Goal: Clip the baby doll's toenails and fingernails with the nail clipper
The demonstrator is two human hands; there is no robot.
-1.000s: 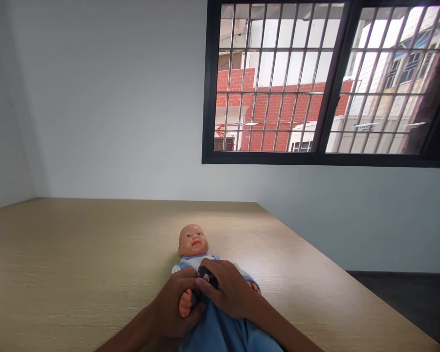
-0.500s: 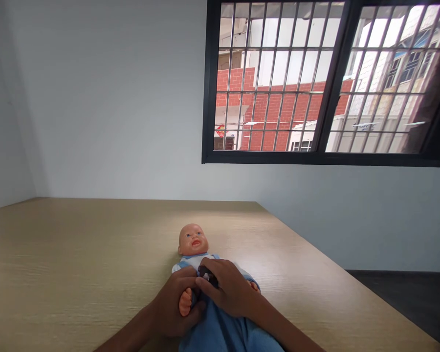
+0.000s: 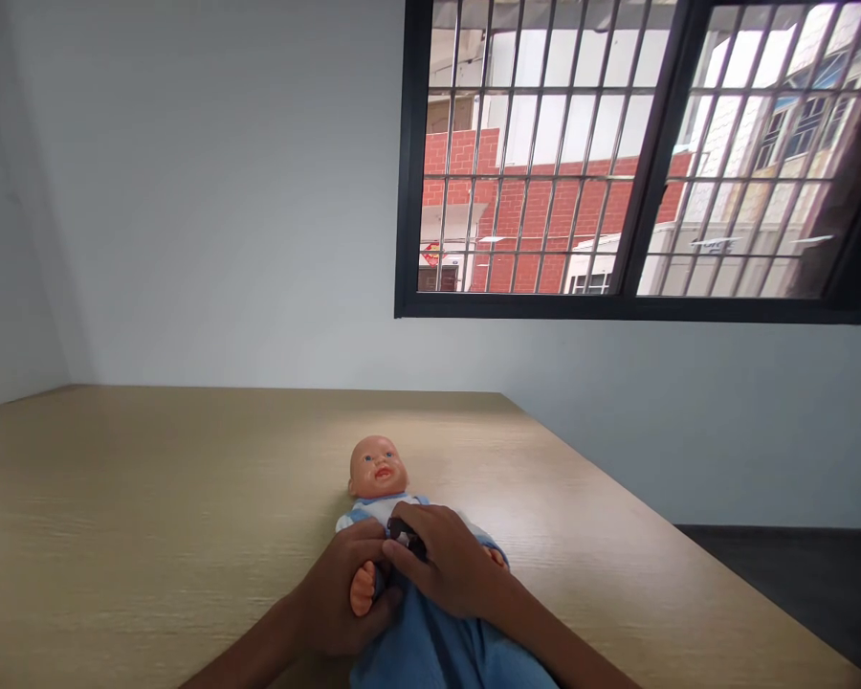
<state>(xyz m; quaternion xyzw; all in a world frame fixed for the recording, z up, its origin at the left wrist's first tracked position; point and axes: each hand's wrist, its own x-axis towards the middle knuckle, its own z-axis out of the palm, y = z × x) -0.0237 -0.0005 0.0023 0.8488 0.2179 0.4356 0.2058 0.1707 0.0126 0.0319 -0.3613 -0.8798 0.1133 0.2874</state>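
A baby doll (image 3: pixel 378 469) in a white and light-blue top and blue trousers (image 3: pixel 437 641) lies on its back, head away from me. My left hand (image 3: pixel 341 588) is closed around the doll's arm, and the small doll hand (image 3: pixel 363 588) pokes out between thumb and fingers. Resting on the doll's belly, my right hand (image 3: pixel 445 560) has thumb and index finger bent inward, near my left fingertips. A small dark patch with a pale spot (image 3: pixel 405 538) shows between them; I cannot tell if it is a print on the top or a separate item.
The doll lies on a wide light-wood table (image 3: pixel 187 478) whose right edge slants toward me. Behind it stands a pale wall (image 3: pixel 222 191) with a barred, dark-framed window (image 3: pixel 531 306). Dark floor (image 3: pixel 818 574) shows at the right.
Both hands and the doll keep their places. The whole view has shifted only very slightly.
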